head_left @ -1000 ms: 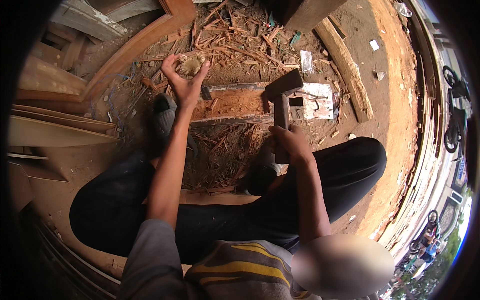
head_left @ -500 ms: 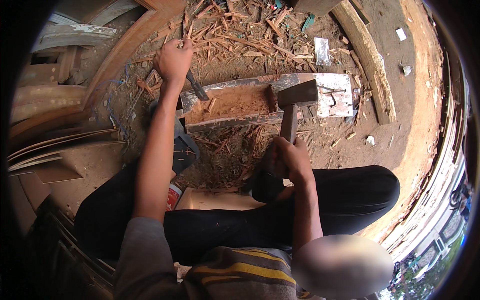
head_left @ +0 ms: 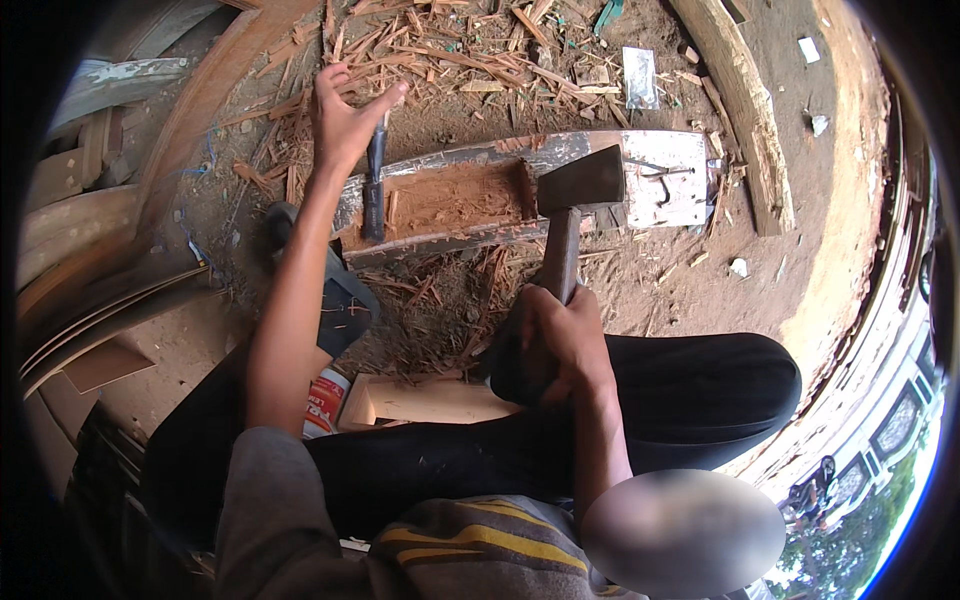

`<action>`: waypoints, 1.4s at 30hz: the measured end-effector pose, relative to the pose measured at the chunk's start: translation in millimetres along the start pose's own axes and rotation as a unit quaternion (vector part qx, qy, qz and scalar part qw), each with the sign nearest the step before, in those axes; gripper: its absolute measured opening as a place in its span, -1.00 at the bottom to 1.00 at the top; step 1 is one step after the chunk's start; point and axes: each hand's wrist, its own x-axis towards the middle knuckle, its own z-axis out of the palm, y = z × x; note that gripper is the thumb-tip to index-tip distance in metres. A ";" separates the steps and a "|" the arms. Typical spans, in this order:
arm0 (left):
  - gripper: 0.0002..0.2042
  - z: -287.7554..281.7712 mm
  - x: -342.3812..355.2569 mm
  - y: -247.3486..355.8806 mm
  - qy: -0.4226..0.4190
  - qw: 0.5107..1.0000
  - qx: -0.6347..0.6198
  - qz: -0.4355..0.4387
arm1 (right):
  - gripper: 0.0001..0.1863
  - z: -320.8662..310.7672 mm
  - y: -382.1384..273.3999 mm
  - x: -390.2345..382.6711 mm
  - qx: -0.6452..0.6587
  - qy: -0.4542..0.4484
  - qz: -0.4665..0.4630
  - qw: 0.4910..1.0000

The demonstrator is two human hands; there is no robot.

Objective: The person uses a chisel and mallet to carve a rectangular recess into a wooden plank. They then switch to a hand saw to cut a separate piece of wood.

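My right hand (head_left: 568, 335) grips the handle of a dark, block-headed hammer (head_left: 580, 182), raised over the right part of a long wooden piece (head_left: 440, 158). A rough rectangular recess (head_left: 455, 200) is cut in the wood, with reddish bare timber inside. A chisel (head_left: 374, 190) stands at the recess's left end, blade down. Around the top of its handle, my left hand (head_left: 350, 122) has its fingers and thumb spread apart, the thumb close to the handle. Bent nails (head_left: 662, 182) lie on the white-painted right end of the wood.
Wood chips (head_left: 450, 65) litter the ground beyond the workpiece. A rough timber (head_left: 740, 110) lies at the right, and curved frame pieces (head_left: 175, 150) at the left. By my crossed legs are a white-and-red tub (head_left: 325, 400) and a light wooden box (head_left: 430, 400).
My left hand has opened from its closed grip. The chisel has shifted left within the view and turned from slanted to nearly upright. The hammer has stayed raised, moving slightly left.
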 end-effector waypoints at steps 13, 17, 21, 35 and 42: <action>-0.81 -13.6 -52.1 88.7 -0.097 0.979 -0.178 -0.027 | -0.79 -8.2 24.6 20.5 -0.103 0.012 -0.091 0.990; -0.84 23.4 -98.2 104.0 -0.097 0.966 -0.184 0.153 | -0.82 -16.3 14.3 15.2 -0.025 -0.016 -0.068 0.997; -0.57 40.0 -131.5 88.9 -0.174 0.965 -0.079 0.182 | -0.86 -33.4 16.2 23.1 0.147 -0.123 -0.027 0.981; -0.35 27.8 -134.4 29.8 -0.170 0.962 0.028 0.211 | -0.86 -24.5 15.3 13.9 0.151 -0.130 -0.026 0.980; -0.38 8.4 -139.9 52.6 -0.176 0.961 0.005 0.213 | -0.87 -35.1 21.5 25.6 0.142 -0.122 -0.036 0.982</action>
